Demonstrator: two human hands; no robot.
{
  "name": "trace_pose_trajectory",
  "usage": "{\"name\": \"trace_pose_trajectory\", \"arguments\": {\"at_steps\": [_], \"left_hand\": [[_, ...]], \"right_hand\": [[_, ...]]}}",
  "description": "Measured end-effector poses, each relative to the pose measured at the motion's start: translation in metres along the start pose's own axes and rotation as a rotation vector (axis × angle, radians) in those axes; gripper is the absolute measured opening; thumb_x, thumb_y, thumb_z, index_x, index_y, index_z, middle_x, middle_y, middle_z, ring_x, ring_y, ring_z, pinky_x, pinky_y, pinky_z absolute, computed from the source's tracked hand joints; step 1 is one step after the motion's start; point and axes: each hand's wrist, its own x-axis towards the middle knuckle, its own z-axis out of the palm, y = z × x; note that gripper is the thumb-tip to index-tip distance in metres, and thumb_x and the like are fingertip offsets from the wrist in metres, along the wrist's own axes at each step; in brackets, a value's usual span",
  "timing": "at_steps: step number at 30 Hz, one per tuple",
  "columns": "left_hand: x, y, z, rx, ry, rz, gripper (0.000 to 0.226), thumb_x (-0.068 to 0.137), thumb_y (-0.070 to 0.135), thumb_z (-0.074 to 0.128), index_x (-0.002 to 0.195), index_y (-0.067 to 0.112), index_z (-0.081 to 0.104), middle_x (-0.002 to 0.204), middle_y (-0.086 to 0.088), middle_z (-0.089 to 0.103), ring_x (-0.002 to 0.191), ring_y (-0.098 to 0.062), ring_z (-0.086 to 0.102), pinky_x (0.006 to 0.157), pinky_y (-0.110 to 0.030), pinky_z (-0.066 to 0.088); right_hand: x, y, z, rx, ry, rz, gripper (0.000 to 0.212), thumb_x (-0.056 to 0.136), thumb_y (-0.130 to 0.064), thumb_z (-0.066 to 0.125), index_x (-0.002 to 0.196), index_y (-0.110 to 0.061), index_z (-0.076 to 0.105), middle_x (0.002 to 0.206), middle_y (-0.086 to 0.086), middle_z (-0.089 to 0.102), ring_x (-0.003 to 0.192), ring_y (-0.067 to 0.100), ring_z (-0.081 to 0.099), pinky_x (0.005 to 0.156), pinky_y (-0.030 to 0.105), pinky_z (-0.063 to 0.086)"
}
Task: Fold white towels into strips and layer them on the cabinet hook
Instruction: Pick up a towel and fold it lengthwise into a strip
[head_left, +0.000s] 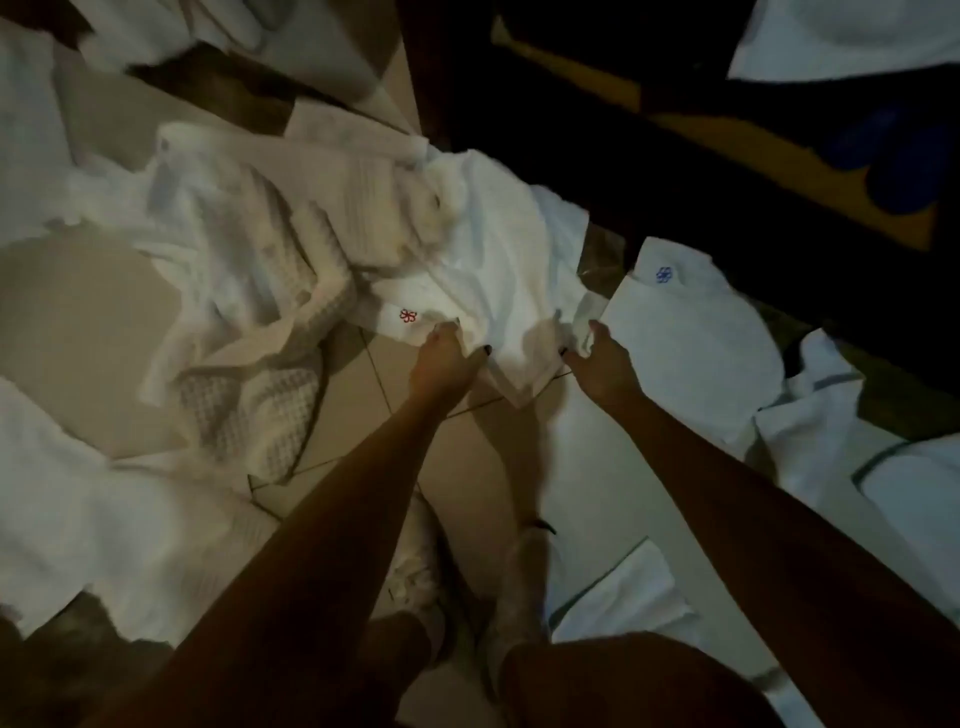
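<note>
Below, a smooth white towel (493, 260) lies crumpled on the beige tiled floor (78, 312), its near edge lifted. The left hand (441, 358) and right hand (602, 364) each pinch that edge, fingers curled round the cloth. A small red flower emblem (409, 315) marks its corner. Beside it: a waffle-weave cloth (270, 291), left; a flat towel (696, 343) bearing a blue emblem (663, 275), right.

Left hand (441, 358) and right hand (597, 364) each grip the near edge of a white towel (498, 270) with a red emblem (409, 315). A waffle towel (260, 291) lies crumpled to its left. A blue-emblem towel (691, 338) lies flat to its right. All rest on the tiled floor (78, 312).
</note>
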Motion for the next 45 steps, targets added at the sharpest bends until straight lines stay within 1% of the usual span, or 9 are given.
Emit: {"name": "trace_pose_trajectory", "arguments": {"at_steps": [6, 9, 11, 15, 19, 22, 25, 32, 45], "left_hand": [[0.052, -0.030, 0.036, -0.008, -0.025, -0.023, 0.058, 0.087, 0.048, 0.067, 0.123, 0.004, 0.053, 0.122, -0.014, 0.057, 0.110, -0.030, 0.056, 0.089, -0.047, 0.051], [0.067, -0.026, 0.045, -0.073, 0.028, -0.007, 0.039, 0.088, 0.039, 0.067, 0.097, 0.003, 0.058, 0.092, -0.009, 0.060, 0.082, -0.024, 0.058, 0.072, -0.039, 0.050], [0.070, -0.020, 0.047, -0.126, 0.081, -0.018, 0.028, 0.092, 0.031, 0.064, 0.088, 0.005, 0.056, 0.082, -0.003, 0.055, 0.073, -0.019, 0.051, 0.067, -0.034, 0.044], [0.053, -0.008, 0.035, -0.324, 0.125, -0.016, 0.024, 0.093, 0.021, 0.061, 0.075, 0.009, 0.051, 0.065, 0.003, 0.049, 0.064, -0.016, 0.046, 0.060, -0.028, 0.034], [0.006, 0.011, 0.001, -0.399, 0.152, -0.048, 0.027, 0.094, 0.026, 0.062, 0.085, 0.000, 0.060, 0.075, -0.007, 0.058, 0.069, -0.019, 0.054, 0.065, -0.033, 0.045], [-0.034, 0.036, -0.040, -0.470, 0.174, -0.133, 0.023, 0.094, 0.026, 0.061, 0.092, 0.003, 0.062, 0.089, -0.010, 0.065, 0.082, -0.023, 0.062, 0.078, -0.035, 0.054], [-0.074, 0.063, -0.090, -0.529, 0.210, -0.219, 0.023, 0.092, 0.026, 0.064, 0.091, 0.003, 0.061, 0.091, -0.013, 0.065, 0.086, -0.026, 0.063, 0.078, -0.035, 0.055], [-0.196, 0.153, -0.202, -0.598, 0.164, -0.087, 0.030, 0.088, 0.015, 0.069, 0.063, 0.010, 0.054, 0.066, -0.007, 0.054, 0.071, -0.023, 0.055, 0.070, -0.037, 0.046], [-0.414, 0.299, -0.357, -0.377, -0.010, 0.153, 0.037, 0.094, 0.015, 0.062, 0.060, 0.012, 0.047, 0.054, 0.005, 0.051, 0.053, -0.007, 0.053, 0.058, -0.022, 0.044]], "right_hand": [[0.078, 0.003, 0.039, 0.290, 0.125, 0.161, 0.071, 0.094, -0.040, 0.061, 0.146, -0.002, 0.032, 0.141, 0.016, 0.050, 0.127, 0.030, 0.048, 0.097, 0.029, 0.038], [0.108, -0.002, 0.048, 0.512, 0.224, 0.225, 0.037, 0.096, -0.040, 0.059, 0.108, -0.005, 0.060, 0.093, 0.005, 0.062, 0.092, 0.019, 0.056, 0.082, 0.027, 0.040], [0.118, -0.004, 0.047, 0.530, 0.211, 0.230, 0.030, 0.096, -0.039, 0.057, 0.083, -0.011, 0.056, 0.082, 0.001, 0.055, 0.086, 0.018, 0.053, 0.075, 0.027, 0.044], [0.103, -0.015, 0.033, 0.553, 0.253, 0.195, 0.029, 0.097, -0.024, 0.057, 0.112, 0.000, 0.065, 0.112, 0.011, 0.064, 0.111, 0.028, 0.057, 0.097, 0.036, 0.048], [0.043, -0.029, 0.008, 0.471, 0.325, 0.117, 0.038, 0.099, -0.025, 0.055, 0.112, 0.011, 0.060, 0.113, 0.026, 0.063, 0.110, 0.036, 0.058, 0.097, 0.037, 0.046], [-0.019, -0.052, -0.031, 0.418, 0.412, 0.021, 0.030, 0.103, -0.023, 0.049, 0.110, 0.005, 0.059, 0.110, 0.024, 0.063, 0.109, 0.033, 0.058, 0.083, 0.010, 0.034], [-0.079, -0.086, -0.084, 0.358, 0.595, -0.112, 0.028, 0.103, -0.011, 0.046, 0.101, 0.014, 0.058, 0.090, 0.024, 0.064, 0.078, 0.026, 0.058, 0.070, 0.001, 0.035], [-0.214, -0.172, -0.204, 0.417, 0.568, -0.216, 0.026, 0.102, -0.009, 0.041, 0.076, -0.007, 0.045, 0.067, -0.004, 0.045, 0.066, 0.014, 0.045, 0.062, 0.020, 0.030], [-0.492, -0.256, -0.417, 0.331, 0.326, -0.593, 0.029, 0.101, -0.013, 0.050, 0.086, 0.010, 0.059, 0.071, 0.023, 0.056, 0.065, 0.018, 0.049, 0.060, 0.033, 0.036]]}}
